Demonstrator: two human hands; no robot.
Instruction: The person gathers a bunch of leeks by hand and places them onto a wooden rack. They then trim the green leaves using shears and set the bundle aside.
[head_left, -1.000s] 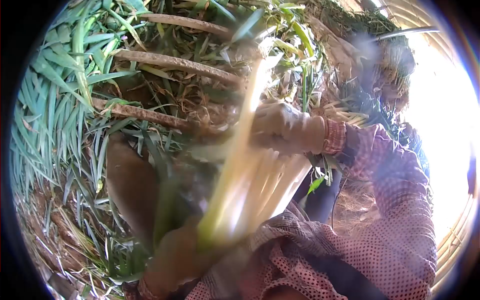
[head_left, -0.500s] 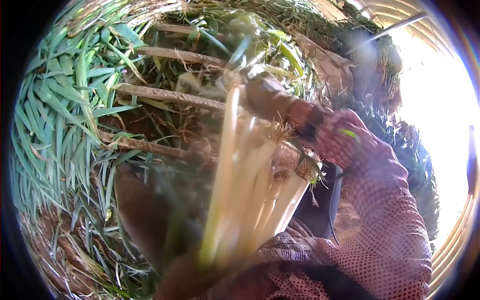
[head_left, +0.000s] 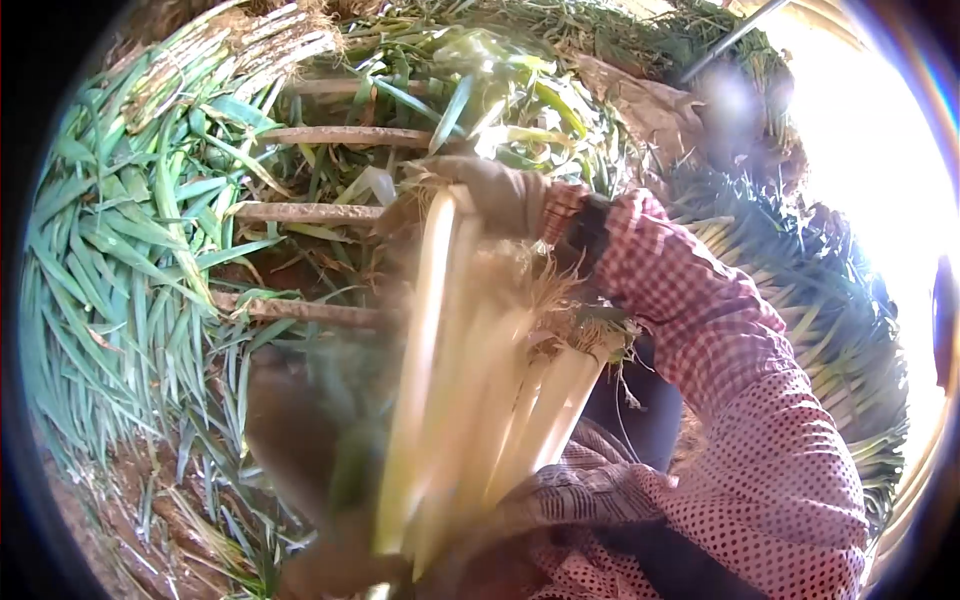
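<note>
A bundle of leeks [head_left: 520, 400], pale stalks with stringy roots at the upper end, slants up from the bottom middle, partly smeared by motion. Around its lower part, my left hand [head_left: 340, 565] in a brown glove is closed, though much of it is blurred. At the root end, my right hand [head_left: 495, 195], also gloved, reaches in from the right under a checked sleeve. One bright stalk [head_left: 425, 330] stands in front of it. Its fingers are blurred and partly hidden behind the stalk tops, so their grip does not show.
Long green leaves [head_left: 110, 290] with rooty stalks are heaped at the left. Several wooden slats [head_left: 310, 212] cross the middle, with loose leaves [head_left: 520, 100] behind them. Rows of leeks [head_left: 820, 310] lie along the right. A brown sheet [head_left: 640, 105] lies at the back.
My right hand has shifted left across the root ends, and its sleeve has followed. The bundle has moved slightly left and down. More of the right-hand leek row shows.
</note>
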